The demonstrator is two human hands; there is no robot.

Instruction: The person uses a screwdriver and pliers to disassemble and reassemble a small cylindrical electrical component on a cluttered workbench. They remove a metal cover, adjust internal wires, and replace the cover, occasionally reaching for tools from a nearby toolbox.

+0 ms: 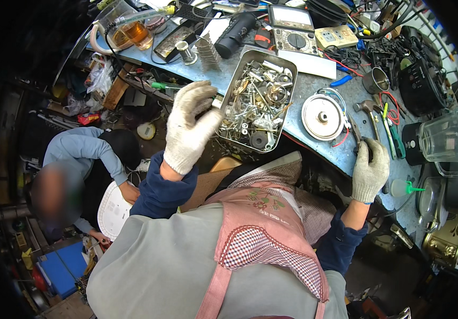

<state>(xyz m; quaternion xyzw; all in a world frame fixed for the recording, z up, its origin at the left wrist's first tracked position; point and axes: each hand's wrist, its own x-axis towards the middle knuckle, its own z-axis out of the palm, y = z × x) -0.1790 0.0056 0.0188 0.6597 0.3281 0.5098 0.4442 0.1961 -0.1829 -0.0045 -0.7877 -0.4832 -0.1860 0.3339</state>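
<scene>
My left hand (pixel 190 127), in a white knit glove, is raised at the left side of a metal tin (pixel 232 139). Its thumb and fingers are apart, close to a small pale piece (pixel 217 101) at the tin's rim. Screws, nuts, washers and other small metal parts (pixel 255 101) fill the tin, which sits at the bench's front edge. Low over the bench at the right, my gloved right hand (pixel 371 169) has its fingers curled round what look like dark-handled pliers (pixel 355 130). Most of that tool is hidden under the hand. Left of it lies a round white-metal disc with wires (pixel 322 117).
A hammer (pixel 370 109), green-handled pliers (pixel 397 143), a metal cup (pixel 376 81) and a clear blender jug (pixel 444 139) crowd the bench's right. Behind the tin stands a multimeter (pixel 295 40). At left, another person (pixel 75 151) bends over a white plastic lid-like piece (pixel 113 210).
</scene>
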